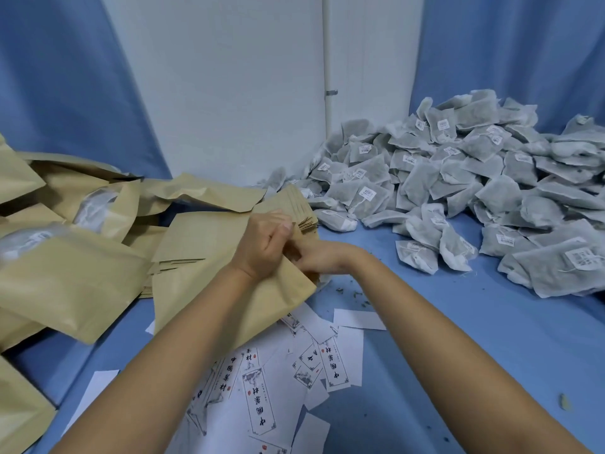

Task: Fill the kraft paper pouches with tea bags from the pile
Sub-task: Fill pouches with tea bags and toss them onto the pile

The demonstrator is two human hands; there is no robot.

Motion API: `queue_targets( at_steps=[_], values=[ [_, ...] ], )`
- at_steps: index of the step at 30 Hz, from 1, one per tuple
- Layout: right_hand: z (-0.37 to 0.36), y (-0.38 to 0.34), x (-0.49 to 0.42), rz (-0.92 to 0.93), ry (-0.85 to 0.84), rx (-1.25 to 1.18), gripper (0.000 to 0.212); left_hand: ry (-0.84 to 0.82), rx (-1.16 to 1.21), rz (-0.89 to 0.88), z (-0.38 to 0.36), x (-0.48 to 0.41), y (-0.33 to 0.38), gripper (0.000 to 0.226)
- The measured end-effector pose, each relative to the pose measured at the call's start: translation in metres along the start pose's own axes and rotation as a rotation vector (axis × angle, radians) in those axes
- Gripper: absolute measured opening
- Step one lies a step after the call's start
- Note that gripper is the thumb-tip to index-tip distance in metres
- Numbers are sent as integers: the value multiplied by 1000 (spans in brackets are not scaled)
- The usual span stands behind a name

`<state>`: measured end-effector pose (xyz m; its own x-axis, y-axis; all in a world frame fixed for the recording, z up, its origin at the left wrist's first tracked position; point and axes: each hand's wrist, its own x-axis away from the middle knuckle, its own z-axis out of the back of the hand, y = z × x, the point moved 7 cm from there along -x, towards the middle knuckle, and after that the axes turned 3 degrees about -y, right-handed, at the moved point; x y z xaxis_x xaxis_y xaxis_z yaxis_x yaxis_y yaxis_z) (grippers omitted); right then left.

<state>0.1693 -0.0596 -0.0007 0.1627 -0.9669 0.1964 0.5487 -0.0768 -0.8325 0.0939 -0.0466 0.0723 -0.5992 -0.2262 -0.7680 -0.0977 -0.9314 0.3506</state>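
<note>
The kraft pouch (229,290) being worked on lies in the middle of the blue tabletop (458,355), slanting across the near edge of a stack of flat pouches (296,204), with its mouth towards the far side. Both hands are at that mouth. The left hand (265,244) is curled and pinches one lip with thumb against fingers. The right hand (314,257) comes in from the other side, and its fingers bend onto the opposite lip, partly hidden by the left. It looks like the mouth is being pulled open, and no tea bag shows in or at this pouch.

To the left, puffed-up filled pouches (65,280) lie heaped, some showing tea bags through clear windows, so a good part of the job seems done. Much is left, though: the pile of tea bags (474,191) at the far right is large and sits well apart from the hands, and the flat stack holds many pouches.

Both forearms reach forward from the near edge and converge, wrists close together. Printed paper labels (262,388) are scattered beneath them.
</note>
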Motion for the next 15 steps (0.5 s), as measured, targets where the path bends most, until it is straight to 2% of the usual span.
queue_targets(
  at_steps=[3,7,9,11,12,13,14,15],
  values=[
    [17,14,4,82,114,-347,28,79,32,12,16,-5,-4,37],
    [36,19,8,175,330,-290,10,113,42,34,20,-7,-3,33],
    [59,29,16,207,570,-407,15,112,34,50,22,-6,-3,33],
    [94,48,38,207,943,-389,15,113,30,60,25,-4,-2,34],
    [108,59,48,179,1077,-359,13,116,22,62,27,-4,-2,35],
    [121,74,52,120,1137,-317,13,121,14,65,29,-3,-2,37],
    [129,91,52,-2,1119,-225,20,126,9,71,32,-3,-2,38],
    [132,109,50,-190,1030,-78,31,132,8,80,34,-3,-3,39]
  ],
)
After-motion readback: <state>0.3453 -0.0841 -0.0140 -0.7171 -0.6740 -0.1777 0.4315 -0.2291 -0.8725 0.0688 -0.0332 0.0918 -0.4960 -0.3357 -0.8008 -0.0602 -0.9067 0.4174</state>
